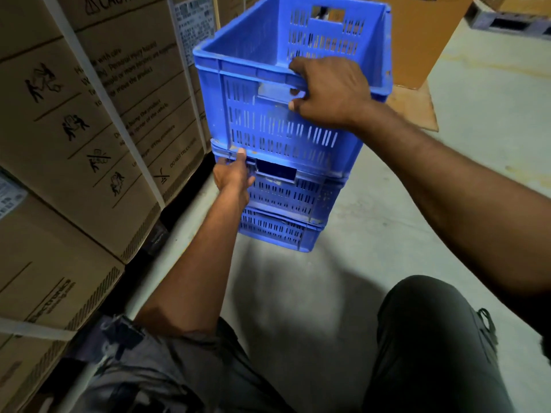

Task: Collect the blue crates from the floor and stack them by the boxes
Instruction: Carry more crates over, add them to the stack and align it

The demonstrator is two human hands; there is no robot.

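A stack of three blue slotted crates stands on the concrete floor beside the cardboard boxes (89, 120). The top crate (256, 120) sits tilted on the middle crate (286, 195), with the bottom crate (274, 231) under both. My right hand (328, 87) grips the near rim of the top crate at its handle slot, fingers curled over the edge. My left hand (234, 174) holds the left corner of the middle crate's rim, thumb touching the bottom edge of the top crate.
Tall strapped cardboard boxes line the left side on a pallet. A large brown carton (429, 40) stands behind the crates at the right, over a flat cardboard sheet (414, 108). A grey pallet (507, 22) lies at the far right. My legs are at the bottom.
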